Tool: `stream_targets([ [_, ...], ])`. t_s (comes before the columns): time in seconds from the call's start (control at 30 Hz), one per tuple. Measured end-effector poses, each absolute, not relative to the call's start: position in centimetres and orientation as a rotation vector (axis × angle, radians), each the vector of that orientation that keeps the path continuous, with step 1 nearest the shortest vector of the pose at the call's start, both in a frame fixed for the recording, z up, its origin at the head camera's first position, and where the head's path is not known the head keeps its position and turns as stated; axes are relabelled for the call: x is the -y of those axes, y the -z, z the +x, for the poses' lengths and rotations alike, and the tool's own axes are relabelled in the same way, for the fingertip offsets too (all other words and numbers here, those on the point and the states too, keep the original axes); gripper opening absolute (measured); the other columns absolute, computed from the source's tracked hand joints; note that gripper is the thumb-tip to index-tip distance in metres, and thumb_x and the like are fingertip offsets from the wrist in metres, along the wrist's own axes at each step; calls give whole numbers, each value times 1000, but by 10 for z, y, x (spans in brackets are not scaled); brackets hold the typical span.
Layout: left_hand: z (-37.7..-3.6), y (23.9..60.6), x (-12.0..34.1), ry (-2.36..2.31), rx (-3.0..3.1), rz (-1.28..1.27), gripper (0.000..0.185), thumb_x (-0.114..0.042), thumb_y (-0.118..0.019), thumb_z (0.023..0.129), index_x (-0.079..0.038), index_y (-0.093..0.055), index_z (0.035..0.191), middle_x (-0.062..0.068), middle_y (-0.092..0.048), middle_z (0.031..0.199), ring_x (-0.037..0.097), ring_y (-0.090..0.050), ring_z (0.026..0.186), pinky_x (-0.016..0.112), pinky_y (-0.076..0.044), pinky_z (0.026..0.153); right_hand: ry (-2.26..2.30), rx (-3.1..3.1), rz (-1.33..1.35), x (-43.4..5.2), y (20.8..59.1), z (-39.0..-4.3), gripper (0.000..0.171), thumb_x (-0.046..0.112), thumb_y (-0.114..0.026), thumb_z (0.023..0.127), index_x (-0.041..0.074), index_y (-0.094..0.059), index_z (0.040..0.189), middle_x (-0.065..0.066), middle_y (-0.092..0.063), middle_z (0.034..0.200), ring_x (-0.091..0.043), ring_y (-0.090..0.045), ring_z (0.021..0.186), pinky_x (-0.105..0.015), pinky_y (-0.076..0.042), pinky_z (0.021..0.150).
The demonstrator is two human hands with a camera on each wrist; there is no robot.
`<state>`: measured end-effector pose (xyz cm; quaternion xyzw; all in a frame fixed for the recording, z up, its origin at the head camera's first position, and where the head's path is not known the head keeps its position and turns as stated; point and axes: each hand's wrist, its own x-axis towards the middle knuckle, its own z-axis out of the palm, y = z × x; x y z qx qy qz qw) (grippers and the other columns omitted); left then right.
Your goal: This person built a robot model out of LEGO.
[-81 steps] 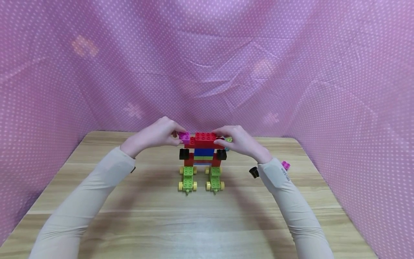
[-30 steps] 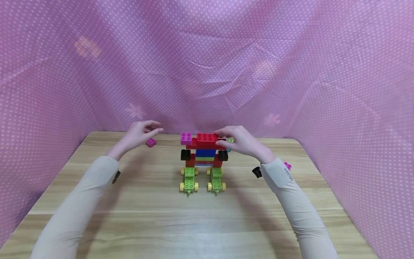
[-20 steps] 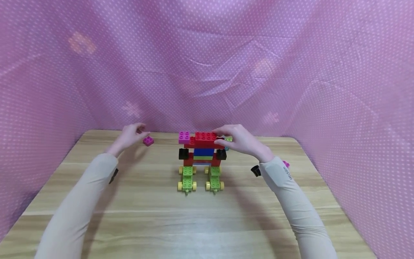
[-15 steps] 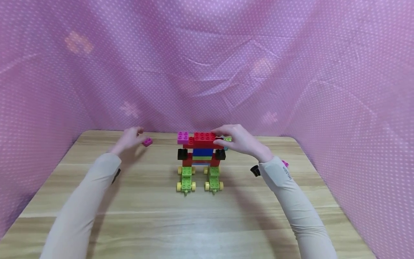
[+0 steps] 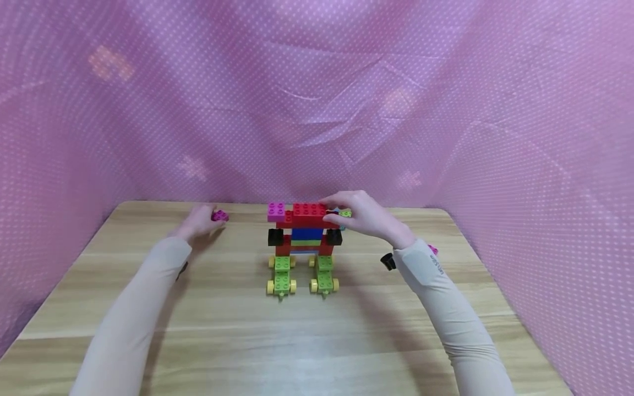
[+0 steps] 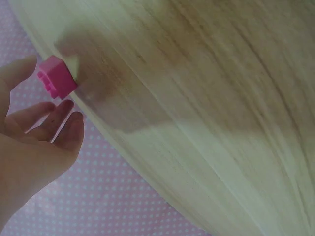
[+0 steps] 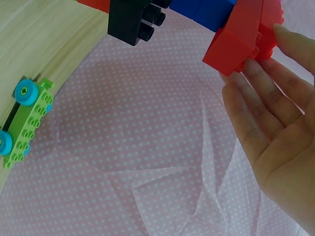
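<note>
At the table's far left, my left hand (image 5: 197,221) reaches around a loose magenta building brick (image 5: 220,215). In the left wrist view a gap shows between the upper finger and that brick (image 6: 56,77), with other fingertips close below it. My right hand (image 5: 364,215) pinches the red brick (image 5: 309,213) at the top of a standing brick figure, thumb on the near side and fingers behind. This figure has a pink brick (image 5: 276,212) at its upper left, black side bricks (image 5: 275,237), a blue middle (image 5: 306,234) and green wheeled bases (image 5: 282,282).
Behind the figure lies a green wheeled base with blue wheels (image 7: 30,115), partly hidden in the head view. A small black piece (image 5: 388,262) and another magenta brick (image 5: 433,249) lie by the right sleeve. Dotted pink cloth (image 5: 317,110) surrounds the wooden table (image 5: 238,341).
My left hand has left the pink brick on the figure's upper left, moved left and lowered around the loose magenta brick. My right hand stays on the red brick.
</note>
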<state>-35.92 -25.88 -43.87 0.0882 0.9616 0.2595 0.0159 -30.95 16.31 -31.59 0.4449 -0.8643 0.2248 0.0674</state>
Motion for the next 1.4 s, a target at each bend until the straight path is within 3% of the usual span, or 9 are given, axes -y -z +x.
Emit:
stream_targets([
  [0.1,-357,443,261,-800,-2977,249,28,-16,-63,96,8,-58,109,10,-54,78,19,-49,67,26,-40,60,-668,2615,1346,-161,317,-309,37,24,-70,93,7,-67,126,-8,-73,118,-19,-70,104,-37,-59,91],
  [0.17,-357,446,261,-768,-3004,253,29,-15,-64,95,9,-60,110,14,-59,81,21,-53,70,29,-45,62,-666,2617,1344,-160,318,-308,37,25,-70,93,7,-67,126,-7,-73,118,-18,-70,103,-37,-59,91],
  [0.3,-356,449,260,-702,-3047,275,37,-14,-67,93,11,-60,120,26,-65,100,33,-61,87,43,-54,79,-659,2617,1337,-159,319,-307,37,25,-70,93,7,-67,126,-7,-73,118,-18,-70,103,-36,-59,91],
  [0.43,-355,449,260,-670,-3061,320,43,-13,-68,92,10,-58,128,34,-64,118,45,-62,106,56,-51,97,-656,2622,1327,-160,319,-308,37,25,-70,93,7,-67,126,-8,-73,118,-20,-70,103,-37,-58,91],
  [0.5,-356,450,261,-657,-3067,330,45,-14,-69,92,8,-57,130,34,-62,122,48,-61,111,58,-49,100,-657,2627,1323,-160,318,-307,37,25,-70,93,7,-67,126,-8,-73,119,-20,-70,103,-37,-58,92],
  [0.83,-352,449,260,-623,-3058,221,47,-25,-69,93,3,-60,130,31,-63,125,48,-59,115,60,-47,101,-646,2598,1356,-159,318,-309,36,25,-70,93,7,-68,124,-7,-73,117,-19,-70,102,-35,-59,90],
  [1.1,-351,449,262,-805,-3054,179,46,-21,-72,90,7,-61,125,29,-66,119,44,-62,109,57,-47,100,-640,2591,1352,-160,317,-309,36,25,-70,93,7,-68,124,-6,-74,116,-17,-70,102,-34,-58,90],
  [1.4,-341,433,257,-1147,-2922,238,33,-22,-72,91,-2,-67,117,22,-68,114,35,-63,105,51,-51,99,-652,2589,1345,-163,315,-309,36,24,-70,93,7,-68,124,-7,-73,117,-19,-70,102,-35,-59,90],
])
